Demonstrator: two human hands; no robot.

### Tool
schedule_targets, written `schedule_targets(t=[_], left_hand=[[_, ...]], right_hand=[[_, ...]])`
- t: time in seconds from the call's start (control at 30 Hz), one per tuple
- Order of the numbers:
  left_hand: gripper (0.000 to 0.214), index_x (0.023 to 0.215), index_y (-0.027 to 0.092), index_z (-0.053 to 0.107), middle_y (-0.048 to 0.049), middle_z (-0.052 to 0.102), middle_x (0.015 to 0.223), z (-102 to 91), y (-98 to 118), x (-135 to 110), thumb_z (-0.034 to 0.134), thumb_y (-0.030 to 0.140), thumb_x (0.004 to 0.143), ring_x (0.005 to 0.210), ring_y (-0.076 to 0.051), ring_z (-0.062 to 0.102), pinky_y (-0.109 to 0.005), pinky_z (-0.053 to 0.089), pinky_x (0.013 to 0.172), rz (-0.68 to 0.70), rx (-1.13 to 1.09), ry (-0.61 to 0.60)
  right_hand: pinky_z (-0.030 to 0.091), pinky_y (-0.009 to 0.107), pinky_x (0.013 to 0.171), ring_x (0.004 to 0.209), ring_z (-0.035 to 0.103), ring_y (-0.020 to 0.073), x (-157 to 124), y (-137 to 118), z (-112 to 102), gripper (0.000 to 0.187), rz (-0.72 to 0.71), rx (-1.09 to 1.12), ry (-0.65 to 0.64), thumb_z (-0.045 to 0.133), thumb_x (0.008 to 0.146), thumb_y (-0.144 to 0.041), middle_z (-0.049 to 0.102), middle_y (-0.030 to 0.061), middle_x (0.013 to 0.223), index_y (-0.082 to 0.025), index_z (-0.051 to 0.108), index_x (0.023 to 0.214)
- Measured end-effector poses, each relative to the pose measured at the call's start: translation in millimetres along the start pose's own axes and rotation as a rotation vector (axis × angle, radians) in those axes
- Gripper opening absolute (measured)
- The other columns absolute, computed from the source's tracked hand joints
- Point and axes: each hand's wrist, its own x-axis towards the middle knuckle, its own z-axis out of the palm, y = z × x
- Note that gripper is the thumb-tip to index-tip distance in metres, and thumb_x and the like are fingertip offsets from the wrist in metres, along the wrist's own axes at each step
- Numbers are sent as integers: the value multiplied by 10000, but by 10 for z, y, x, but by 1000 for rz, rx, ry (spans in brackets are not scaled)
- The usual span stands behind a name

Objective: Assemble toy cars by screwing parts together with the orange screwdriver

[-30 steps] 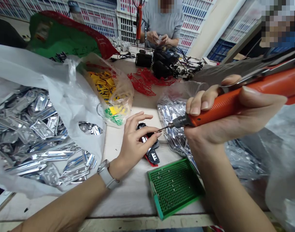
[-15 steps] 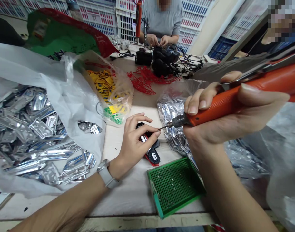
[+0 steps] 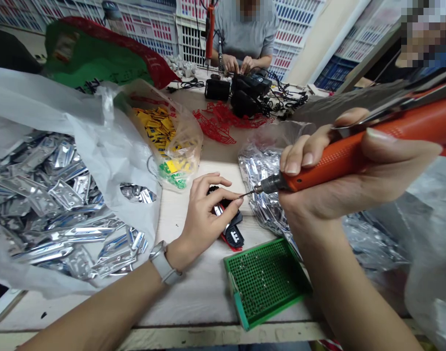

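Observation:
My right hand (image 3: 339, 180) is wrapped round an orange electric screwdriver (image 3: 354, 148) whose thin bit (image 3: 249, 193) points left and down. The bit's tip meets the fingertips of my left hand (image 3: 204, 214). That hand, with a watch on its wrist, pinches and steadies a small black, red and silver part (image 3: 232, 229) lying on the pale table (image 3: 193, 292). Part of the piece is hidden under my fingers.
A green perforated screw tray (image 3: 266, 280) lies near the front edge. A white bag of silver parts (image 3: 62, 195) fills the left. A clear bag of yellow and green pieces (image 3: 167, 141) and another bag of silver parts (image 3: 259, 165) flank the work. Red frames (image 3: 223, 122), black devices (image 3: 244, 95) and a seated person's hands (image 3: 239, 63) are at the far end.
Both hands stay almost where they were. The screwdriver bit has kept close against my left fingertips, shifting only slightly.

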Motion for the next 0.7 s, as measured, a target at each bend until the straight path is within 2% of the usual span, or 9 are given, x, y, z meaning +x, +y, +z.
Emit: schedule_targets(t=[0.27,0.5,0.6,0.7], left_hand=[[25,915,261,719,-22,636,1092,-25,0,24,716,245,897,1194,-233,537,-504,419,1104,44,17,0],[90,978,267,756,-33,665,1130,-56,-37,50,692,254,917,1248,-249,518,-492,408,1098,112,98,-45],[177,1080,282,756,-48,673,1235,-120,-74,134,621,279,965,1287,-257,507,-498,393,1109,146,88,-180],[293,1216,272,708,-55,691,1265,-276,-116,282,491,331,1027,1238,-229,568,-454,419,1096,44,-21,-446]], right_hand=[[330,218,296,353,418,80,-17,-26,23,126,-41,14,-4,540,719,-306,427,-65,517,-199,593,681],[297,194,293,292,390,91,-27,7,22,140,-44,72,-84,528,761,-297,428,-65,406,-211,615,691],[308,187,303,291,400,92,-19,0,17,114,-38,68,-104,540,759,-296,410,-75,403,-227,614,709],[315,189,297,313,383,94,17,-9,11,161,-64,48,-51,468,763,-274,395,-61,409,-205,596,693]])
